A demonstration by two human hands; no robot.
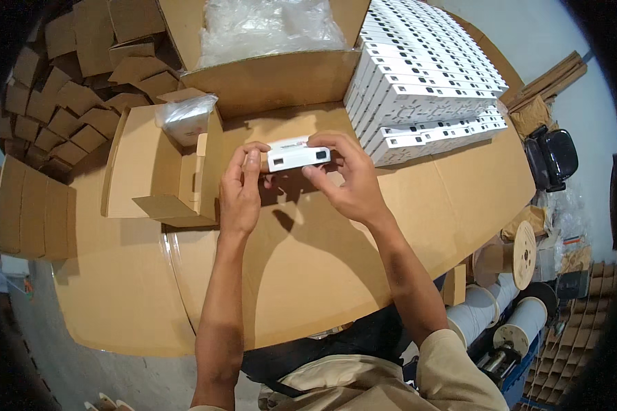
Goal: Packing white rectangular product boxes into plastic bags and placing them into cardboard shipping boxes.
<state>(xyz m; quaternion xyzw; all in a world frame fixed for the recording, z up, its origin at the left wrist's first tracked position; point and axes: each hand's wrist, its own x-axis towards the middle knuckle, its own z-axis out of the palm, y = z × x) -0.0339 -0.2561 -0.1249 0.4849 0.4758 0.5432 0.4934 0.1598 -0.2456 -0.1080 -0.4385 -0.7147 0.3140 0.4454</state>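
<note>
Between my two hands, above the cardboard-covered table (322,274), is a small white box (299,157) with dark square marks on its near side. My left hand (241,185) grips its left end, thumb and fingers closed on it. At the right end, my right hand (349,178) has its fingers on top and its thumb at the lower edge. An open brown carton (137,157) stands left of my left hand, with a clear plastic bag (188,120) in its far part. Beyond my right hand rises a large stack of similar white boxes (425,89).
A large open carton (288,82) full of clear plastic bags (271,27) stands at the back. Many folded brown cartons (55,89) pile up at the far left, more (34,209) nearer. Spools (524,255), white rolls (476,312) and a black bag (555,157) lie right of the table.
</note>
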